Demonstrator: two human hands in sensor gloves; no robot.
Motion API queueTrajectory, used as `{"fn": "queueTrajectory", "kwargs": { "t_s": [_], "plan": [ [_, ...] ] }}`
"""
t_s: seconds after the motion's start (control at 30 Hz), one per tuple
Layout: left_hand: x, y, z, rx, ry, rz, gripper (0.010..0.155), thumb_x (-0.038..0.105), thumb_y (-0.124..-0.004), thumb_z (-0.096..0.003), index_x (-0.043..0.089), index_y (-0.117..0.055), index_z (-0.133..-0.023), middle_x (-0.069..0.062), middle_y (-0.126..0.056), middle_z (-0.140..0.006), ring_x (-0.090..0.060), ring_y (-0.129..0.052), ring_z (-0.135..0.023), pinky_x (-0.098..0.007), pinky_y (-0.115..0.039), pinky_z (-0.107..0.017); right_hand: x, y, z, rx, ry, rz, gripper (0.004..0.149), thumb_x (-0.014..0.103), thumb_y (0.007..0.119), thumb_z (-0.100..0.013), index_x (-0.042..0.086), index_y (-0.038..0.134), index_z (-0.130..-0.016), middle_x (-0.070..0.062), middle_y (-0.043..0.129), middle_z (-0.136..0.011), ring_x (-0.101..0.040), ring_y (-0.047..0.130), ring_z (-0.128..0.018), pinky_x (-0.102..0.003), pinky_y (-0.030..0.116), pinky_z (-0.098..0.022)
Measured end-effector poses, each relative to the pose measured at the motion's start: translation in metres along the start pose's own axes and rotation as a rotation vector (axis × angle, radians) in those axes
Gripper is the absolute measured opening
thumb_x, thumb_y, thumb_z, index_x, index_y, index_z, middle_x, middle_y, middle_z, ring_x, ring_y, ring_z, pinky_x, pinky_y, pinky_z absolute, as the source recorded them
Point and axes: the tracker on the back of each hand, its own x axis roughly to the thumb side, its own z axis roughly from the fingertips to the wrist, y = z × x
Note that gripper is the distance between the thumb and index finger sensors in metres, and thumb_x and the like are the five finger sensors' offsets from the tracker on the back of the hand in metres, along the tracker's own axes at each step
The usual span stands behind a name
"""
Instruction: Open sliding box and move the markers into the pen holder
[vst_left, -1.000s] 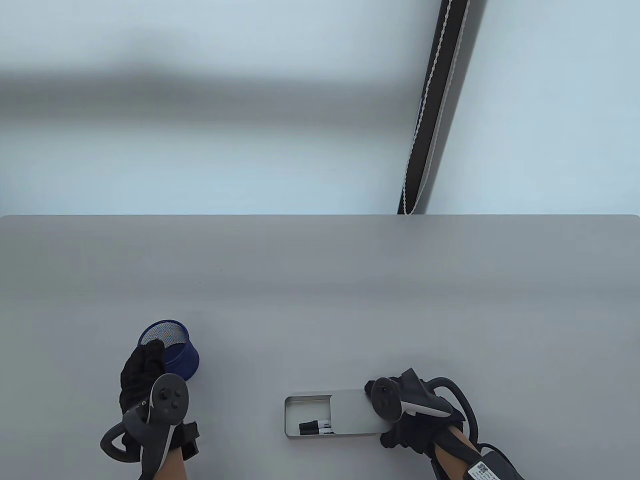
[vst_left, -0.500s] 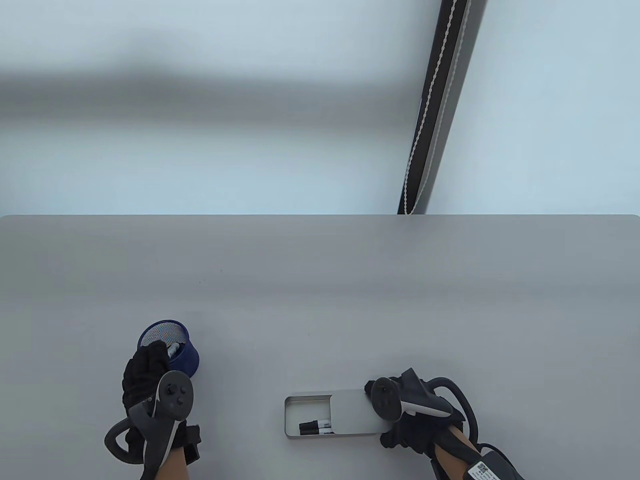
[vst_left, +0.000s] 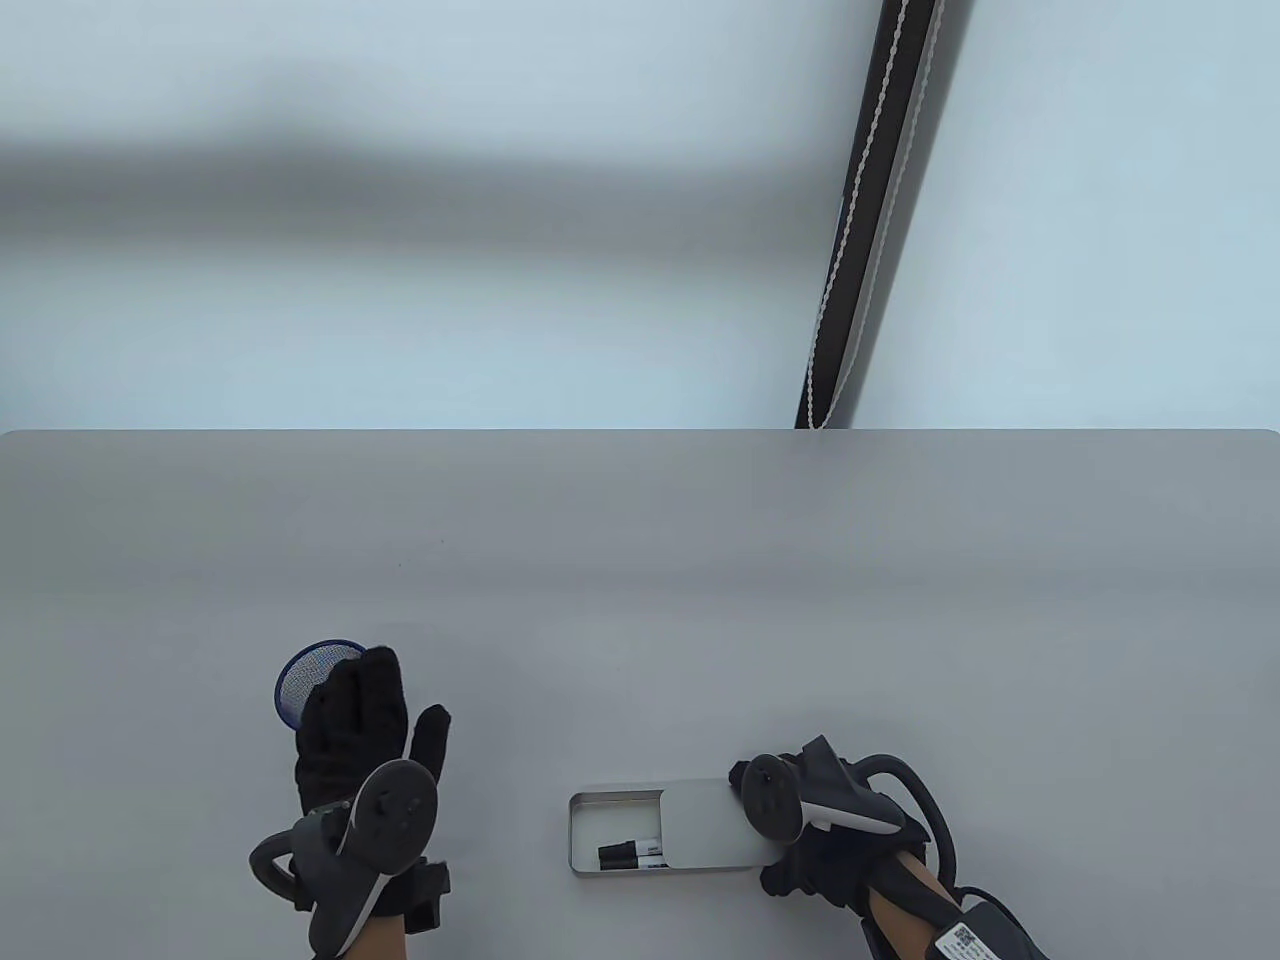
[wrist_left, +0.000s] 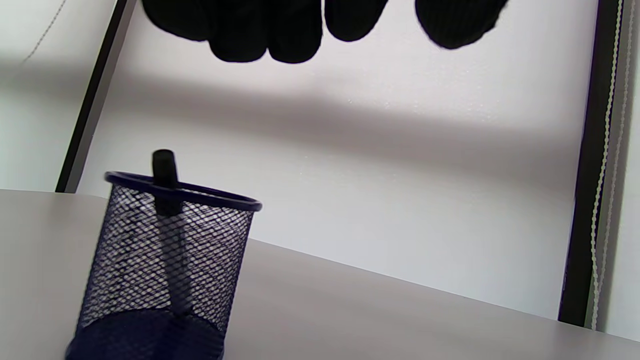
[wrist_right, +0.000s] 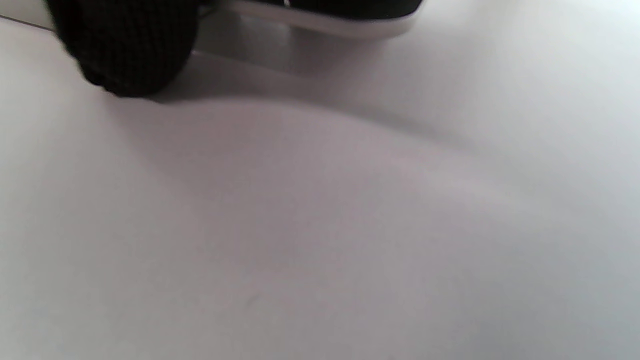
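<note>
Sliding box lies half open on the counter, one marker inside; the right hand grips its lid end. Left hand, fingers straight and empty, hovers beside the pen holder, which holds a marker.

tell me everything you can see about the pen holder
The pen holder is a dark blue wire-mesh cup with a solid rim and base, standing upright on the table, left of the tin. One black-capped marker leans inside, its cap above the rim. The left hand, fingers straight, hovers over it, apparently without touching.
</note>
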Motion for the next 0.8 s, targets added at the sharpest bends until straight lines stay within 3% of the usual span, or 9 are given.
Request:
{"fn": "queueTrajectory", "kwargs": {
  "t_s": [0.33, 0.53, 0.8],
  "plan": [
    [0.046, -0.036, 0.007, -0.238, -0.266, -0.071, 0.072, 0.062, -0.063, -0.0523, 0.027, -0.057, -0.116, -0.006, -0.069, -0.118, -0.036, -0.074, -0.103, -0.047, -0.07, -0.075, 0.001, 0.0, 0.0, 0.005, 0.003, -0.001, 0.074, 0.055, 0.073, -0.036, 0.039, 0.027, -0.091, -0.001, 0.031, -0.103, -0.028, 0.039, -0.099, -0.047, 0.04, -0.076],
    [0.076, -0.071, 0.017, -0.458, -0.458, -0.186, 0.07, 0.061, -0.067, -0.0494, 0.032, -0.06, -0.113, 0.0, -0.072, -0.116, -0.03, -0.077, -0.102, -0.044, -0.072, -0.075, 0.001, 0.0, 0.0, 0.005, 0.003, 0.0, 0.074, 0.055, 0.073, -0.036, 0.039, 0.027, -0.091, -0.001, 0.031, -0.103, -0.028, 0.039, -0.099, -0.047, 0.04, -0.076],
    [0.094, -0.101, 0.028, -0.608, -0.574, -0.29, 0.068, 0.06, -0.071, -0.0476, 0.037, -0.059, -0.11, 0.007, -0.07, -0.115, -0.026, -0.076, -0.103, -0.042, -0.072, -0.076, 0.001, -0.001, -0.001, 0.006, 0.004, 0.002, 0.074, 0.055, 0.073, -0.036, 0.039, 0.027, -0.091, -0.001, 0.031, -0.103, -0.029, 0.039, -0.099, -0.047, 0.04, -0.076]
  ]
}}
